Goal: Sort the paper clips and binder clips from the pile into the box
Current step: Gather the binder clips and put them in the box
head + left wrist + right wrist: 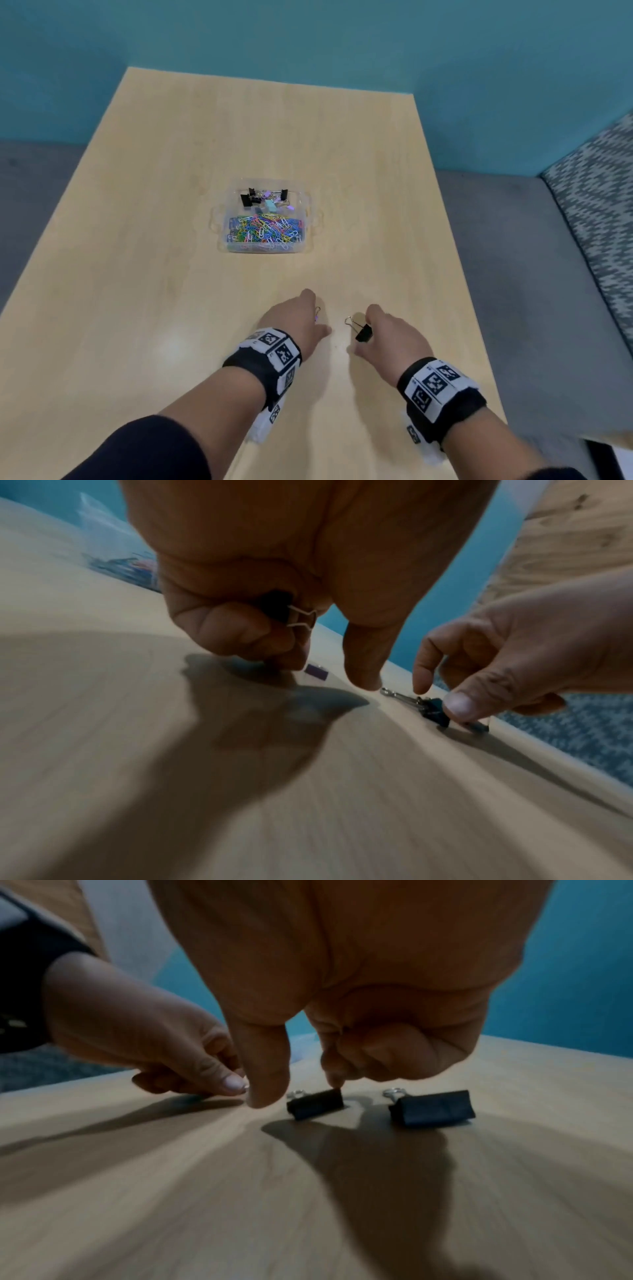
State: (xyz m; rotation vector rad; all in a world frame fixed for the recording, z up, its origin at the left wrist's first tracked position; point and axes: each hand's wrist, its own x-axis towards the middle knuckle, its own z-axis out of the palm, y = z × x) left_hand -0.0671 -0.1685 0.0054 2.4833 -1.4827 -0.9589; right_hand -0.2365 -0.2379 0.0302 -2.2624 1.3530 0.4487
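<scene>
A clear plastic box [308,219] sits mid-table, with binder clips in its far compartment and coloured paper clips in the near one. My left hand [301,318] curls its fingers round a small black binder clip [277,610] whose wire handles stick out. A small purple binder clip [316,672] lies on the table by its fingertips. My right hand [383,329] has its index fingertip on the top edge of a black binder clip [315,1103] and its thumb [267,1074] against the clip's side. A second black binder clip [433,1107] lies just to the right of it.
The light wooden table [171,274] stretches wide around the box. Its right edge [459,274] borders a grey seat [513,257] with a patterned cushion [596,205]. A teal wall [308,41] stands behind the table.
</scene>
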